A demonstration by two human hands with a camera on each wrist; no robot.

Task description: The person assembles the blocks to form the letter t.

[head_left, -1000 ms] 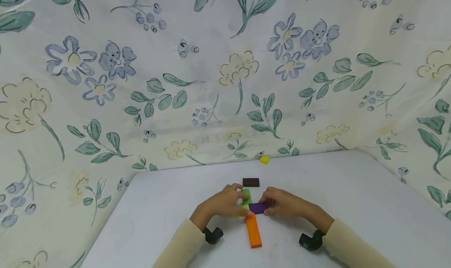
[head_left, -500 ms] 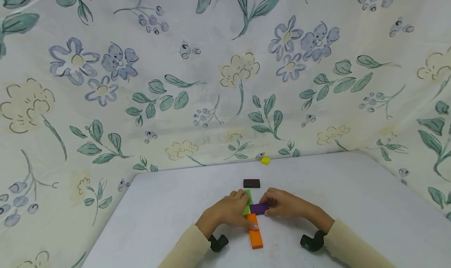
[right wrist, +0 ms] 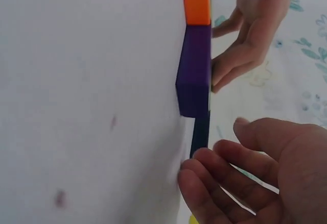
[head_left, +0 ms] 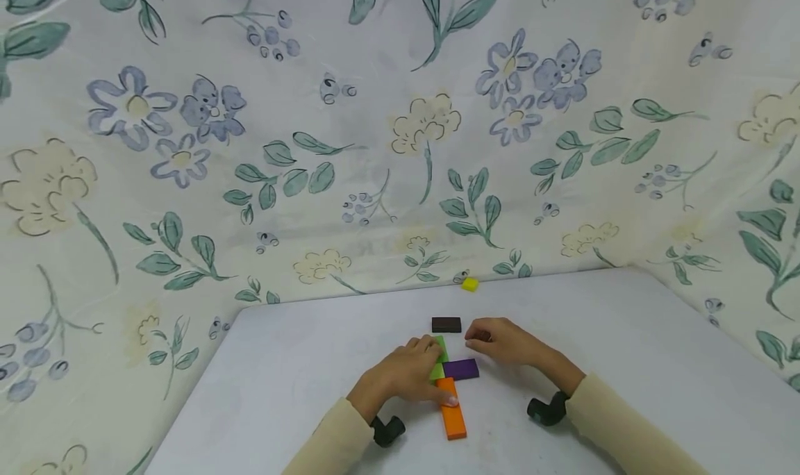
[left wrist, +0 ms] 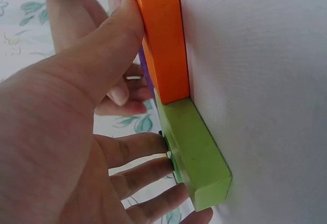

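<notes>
R fingers half-curled, empty, moved off purple blk twd tabletop far edge; L fingers spread, touching green blk + orange blk.

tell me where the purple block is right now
In the head view, the purple block lies on the white table, right of the light green block and by the orange block's far end; the right hand is off it.

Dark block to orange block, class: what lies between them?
In the head view, the bright green block, partly hidden by the left hand, then the pale green block and purple block, side by side.
</notes>
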